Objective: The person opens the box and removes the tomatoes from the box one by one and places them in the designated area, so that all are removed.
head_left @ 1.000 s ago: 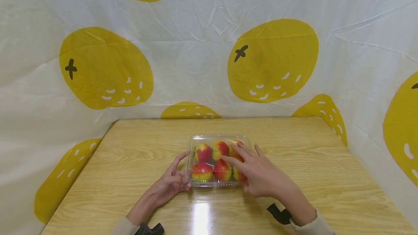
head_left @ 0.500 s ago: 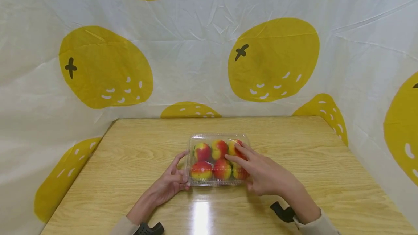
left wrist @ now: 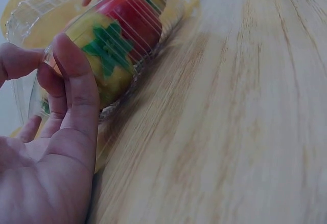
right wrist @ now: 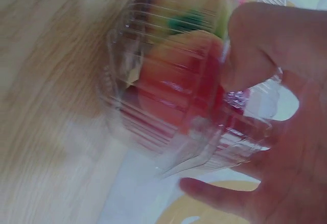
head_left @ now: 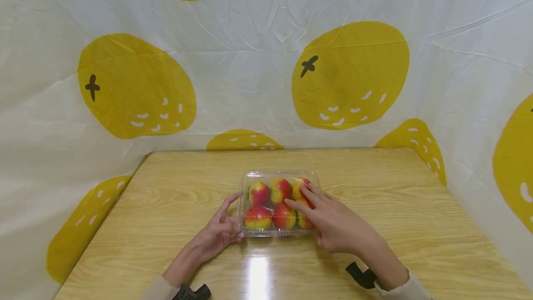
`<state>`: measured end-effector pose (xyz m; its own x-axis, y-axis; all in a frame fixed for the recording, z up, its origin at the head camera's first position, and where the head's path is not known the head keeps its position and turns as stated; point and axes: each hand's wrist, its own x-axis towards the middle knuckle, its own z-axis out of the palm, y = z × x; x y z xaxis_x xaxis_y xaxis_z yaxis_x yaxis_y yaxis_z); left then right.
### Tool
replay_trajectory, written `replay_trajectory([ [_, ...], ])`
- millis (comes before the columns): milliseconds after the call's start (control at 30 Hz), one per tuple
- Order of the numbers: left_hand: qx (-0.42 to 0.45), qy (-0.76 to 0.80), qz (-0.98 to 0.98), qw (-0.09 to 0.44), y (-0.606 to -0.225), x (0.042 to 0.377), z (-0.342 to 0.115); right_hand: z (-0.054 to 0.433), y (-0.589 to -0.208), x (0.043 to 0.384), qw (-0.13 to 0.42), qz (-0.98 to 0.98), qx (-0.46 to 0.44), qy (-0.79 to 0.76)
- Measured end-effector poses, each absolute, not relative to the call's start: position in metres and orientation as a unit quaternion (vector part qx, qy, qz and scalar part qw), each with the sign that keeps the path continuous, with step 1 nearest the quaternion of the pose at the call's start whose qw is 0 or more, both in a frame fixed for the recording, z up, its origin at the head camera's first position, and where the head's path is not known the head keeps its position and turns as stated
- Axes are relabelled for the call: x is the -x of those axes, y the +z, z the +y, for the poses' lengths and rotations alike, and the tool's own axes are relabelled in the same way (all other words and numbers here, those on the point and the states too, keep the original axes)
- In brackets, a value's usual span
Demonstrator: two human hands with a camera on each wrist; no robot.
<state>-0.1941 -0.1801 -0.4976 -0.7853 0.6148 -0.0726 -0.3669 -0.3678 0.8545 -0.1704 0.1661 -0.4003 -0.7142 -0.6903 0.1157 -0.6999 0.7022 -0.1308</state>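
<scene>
A clear plastic clamshell box [head_left: 275, 174] sits on the table, holding several red-and-yellow fruits [head_left: 258, 219]. Its lid lies over them. At the box's left end, my left hand [head_left: 210, 240] grips the edge, thumb near the front corner and fingers along the side. The left wrist view shows a fruit with a green star-shaped leaf [left wrist: 110, 47] behind the ribbed plastic wall. My right hand [head_left: 337, 226] rests over the right end, with extended fingers on the lid. In the right wrist view its thumb [right wrist: 250, 50] lies against the plastic, overlapping a red fruit [right wrist: 176, 81].
The light wood table [head_left: 175, 184] spreads around the box. White cloth [head_left: 241, 68] printed with large yellow fruits hangs behind and at both sides. Black wrist mounts [head_left: 191, 292] show near both beige sleeves.
My right hand has shifted slightly to the right on the lid, and its fingers lie closer together. The left hand and the box stay nearly still.
</scene>
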Motion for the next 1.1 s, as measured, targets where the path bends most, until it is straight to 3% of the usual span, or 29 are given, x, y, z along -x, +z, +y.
replay_trajectory([
  [333, -0.143, 0.818, 0.472, 0.297, -0.499, 0.195, -0.181, 0.173, -0.406, 0.173, 0.065, -0.909, -0.401, 0.095],
  [767, -0.146, 0.812, 0.485, 0.291, -0.500, 0.194, -0.180, 0.175, -0.408, 0.172, 0.057, -0.906, -0.407, 0.099],
  [1100, -0.154, 0.812, 0.488, 0.279, -0.501, 0.194, -0.180, 0.174, -0.412, 0.175, 0.094, -0.895, -0.425, 0.098],
])
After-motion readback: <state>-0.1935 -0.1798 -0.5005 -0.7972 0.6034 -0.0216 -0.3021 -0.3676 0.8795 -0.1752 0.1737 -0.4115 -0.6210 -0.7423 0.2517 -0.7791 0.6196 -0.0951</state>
